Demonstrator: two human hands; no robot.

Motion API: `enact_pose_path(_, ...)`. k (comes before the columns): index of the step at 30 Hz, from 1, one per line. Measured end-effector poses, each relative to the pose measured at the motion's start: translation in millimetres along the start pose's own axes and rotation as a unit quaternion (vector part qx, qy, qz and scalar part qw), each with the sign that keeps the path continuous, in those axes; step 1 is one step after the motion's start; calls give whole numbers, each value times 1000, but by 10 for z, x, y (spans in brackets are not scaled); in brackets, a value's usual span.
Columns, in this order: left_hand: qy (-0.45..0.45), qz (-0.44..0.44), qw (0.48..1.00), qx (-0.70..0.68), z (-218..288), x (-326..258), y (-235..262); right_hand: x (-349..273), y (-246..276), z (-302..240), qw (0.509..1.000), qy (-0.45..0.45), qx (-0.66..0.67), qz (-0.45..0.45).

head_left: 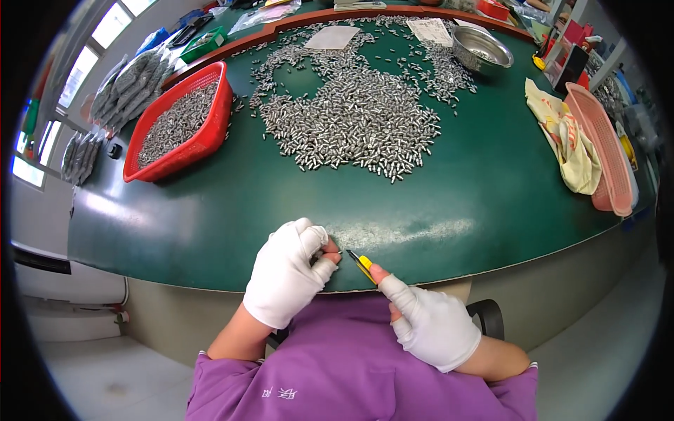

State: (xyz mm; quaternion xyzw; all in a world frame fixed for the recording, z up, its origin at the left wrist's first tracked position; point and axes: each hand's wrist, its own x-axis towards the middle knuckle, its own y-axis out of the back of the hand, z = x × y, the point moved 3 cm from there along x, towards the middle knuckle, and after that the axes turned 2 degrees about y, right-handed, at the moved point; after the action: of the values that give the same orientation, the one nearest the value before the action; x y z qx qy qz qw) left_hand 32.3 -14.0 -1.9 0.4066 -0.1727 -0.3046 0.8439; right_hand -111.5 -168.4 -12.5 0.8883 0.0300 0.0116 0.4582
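Gloved hands at the near edge of a green counter (491, 189), lower centre of the frame. The left hand (288, 274), in a white fingerless glove, has its grip curled together on a small item at the fingertips; the item itself is too hidden to identify, though it may be one of the small metal pieces. The right hand (432, 323), likewise gloved, has its grip clamped on a yellow utility knife (361, 265) whose dark blade points up and left toward the left fingertips, just beside them.

A broad heap of small metal pieces (351, 119) lies at centre frame, well apart from both hands. A red basket (217, 126) of similar pieces stands at upper left, a steel bowl (481, 48) at upper right, and a pink basket (604, 151) with a yellow cloth (569, 140) at the right edge.

Judged from this arrangement, clean work calls for a steady piece braced near the counter edge, short controlled blade strokes, and bare fingertips kept out of the blade's line.
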Motion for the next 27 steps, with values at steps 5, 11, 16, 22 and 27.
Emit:
enact_pose_path(5, -4, 7, 1000, -4, -11, -19, -11, 31, 2, -61, 1000, 17, -17, 5)
enact_pose_path(11, -19, 11, 1000, 18, -23, -17, -7, 46, -1, -74, 1000, 19, -17, -3)
enact_pose_path(16, -40, 7, 999, 3, -20, 23, 0, 93, 82, -65, 999, 41, -5, -35)
enact_pose_path(22, -20, -16, 1000, -11, -23, 56, 12, 164, 188, -88, 999, 25, -11, -42)
enact_pose_path(27, -29, -13, 999, -15, 16, 63, 50, 137, 193, -154, 996, 47, -73, -17)
